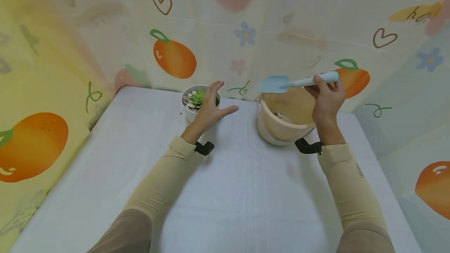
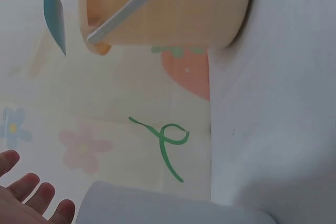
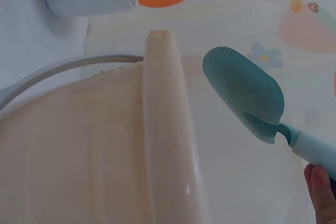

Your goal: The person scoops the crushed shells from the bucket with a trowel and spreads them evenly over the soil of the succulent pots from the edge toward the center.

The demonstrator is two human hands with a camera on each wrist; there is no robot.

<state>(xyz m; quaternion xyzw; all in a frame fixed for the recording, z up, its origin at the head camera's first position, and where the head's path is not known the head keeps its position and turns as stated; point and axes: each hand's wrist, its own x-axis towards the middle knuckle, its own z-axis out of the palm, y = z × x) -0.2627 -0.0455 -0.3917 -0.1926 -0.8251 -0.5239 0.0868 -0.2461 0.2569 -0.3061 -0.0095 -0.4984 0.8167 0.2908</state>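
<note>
A light blue hand trowel [image 1: 275, 84] is gripped by its handle in my right hand [image 1: 328, 100], its blade pointing left above the far rim of a beige bucket [image 1: 284, 131]. Some small pale bits [image 1: 279, 115] lie inside the bucket. In the right wrist view the trowel blade [image 3: 244, 87] looks bare, beyond the bucket's thick rim [image 3: 168, 119]. My left hand [image 1: 207, 112] holds nothing, its thumb and fingers spread beside a white pot [image 1: 190, 114]. Inside the pot are a green succulent [image 1: 198, 97] and pale pebbles; the hand hides its right part.
A white cloth [image 1: 225, 190] covers the table. Behind it and to the sides hang sheets printed with oranges [image 1: 174, 59], hearts and flowers. The bucket has a pale carrying handle [image 2: 131, 8] folded down. A few dark crumbs [image 1: 181, 113] lie left of the pot.
</note>
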